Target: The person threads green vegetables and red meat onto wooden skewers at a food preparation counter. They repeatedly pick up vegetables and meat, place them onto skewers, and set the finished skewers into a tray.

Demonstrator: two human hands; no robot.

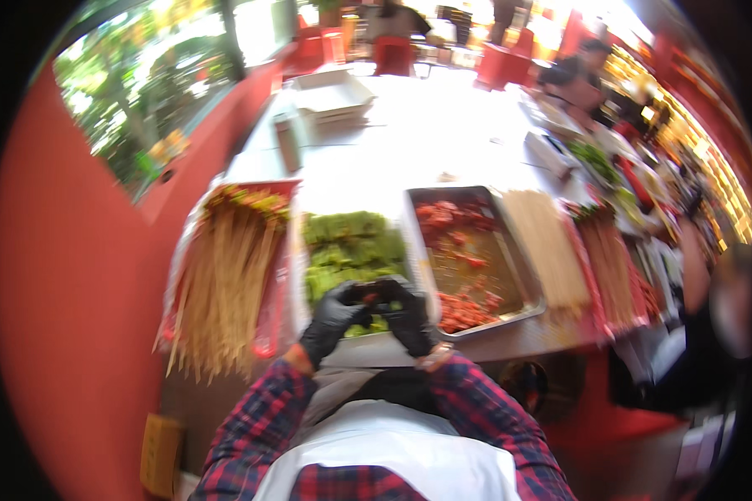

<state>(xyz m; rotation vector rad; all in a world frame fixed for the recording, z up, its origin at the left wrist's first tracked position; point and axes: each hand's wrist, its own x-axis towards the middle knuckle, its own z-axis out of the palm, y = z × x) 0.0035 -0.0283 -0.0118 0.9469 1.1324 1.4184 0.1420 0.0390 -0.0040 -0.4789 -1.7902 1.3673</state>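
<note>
Both hands wear black gloves and meet above the near end of a tray of green vegetable pieces (pixel 354 244). My left hand (pixel 338 316) and my right hand (pixel 406 316) pinch a small dark reddish piece (pixel 370 294) between their fingertips; blur hides what exactly it is. Right of the hands lies a metal tray (pixel 532 308) with red pieces (pixel 467 311) at its near and far ends and liquid on its bottom. On the left, a red tray (pixel 282 313) holds many wooden skewers (pixel 225 282) with green and reddish food at their far ends.
Bare wooden skewers (pixel 548 250) lie right of the metal tray, beside another red tray of loaded skewers (pixel 611 269). Stacked white boxes (pixel 332 97) and an upright container (pixel 287 143) stand farther back. A red wall (pixel 88 282) borders the left. Other people are at the right side.
</note>
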